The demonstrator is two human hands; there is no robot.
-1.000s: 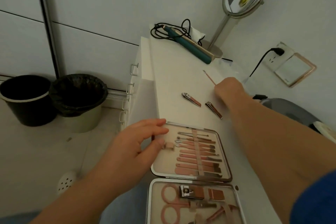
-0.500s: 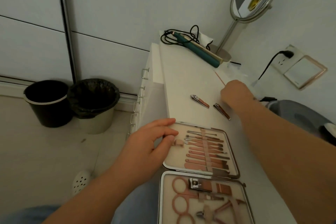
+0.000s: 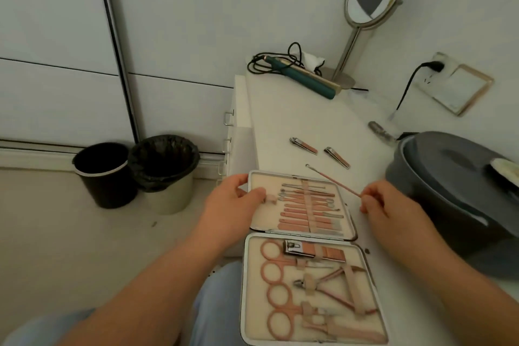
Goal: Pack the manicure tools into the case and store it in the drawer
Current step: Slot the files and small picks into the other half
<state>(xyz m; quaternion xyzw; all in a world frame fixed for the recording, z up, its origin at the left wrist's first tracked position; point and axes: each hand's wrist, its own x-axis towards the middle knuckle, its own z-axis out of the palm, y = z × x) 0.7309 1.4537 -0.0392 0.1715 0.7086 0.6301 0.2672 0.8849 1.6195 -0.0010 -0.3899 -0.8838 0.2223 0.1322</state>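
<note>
Now right hand (image 3: 390, 205) pinches thin tool (image 3: 332, 180).

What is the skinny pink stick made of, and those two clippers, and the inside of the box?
The thin stick pinched by the right hand looks like metal: pink coated shaft, bare silvery loop at its tip. The two nail clippers also look like metal, shiny silver heads with pink levers. The case lining seems a soft, matte cream fabric or faux leather, inside a silvery rim; I can't tell which.

The left hand (image 3: 233, 205) grips the open case's (image 3: 348, 222) far-left edge while the right hand (image 3: 384, 205) pinches a thin pink tool (image 3: 331, 179) above the white surface (image 3: 280, 121).
</note>
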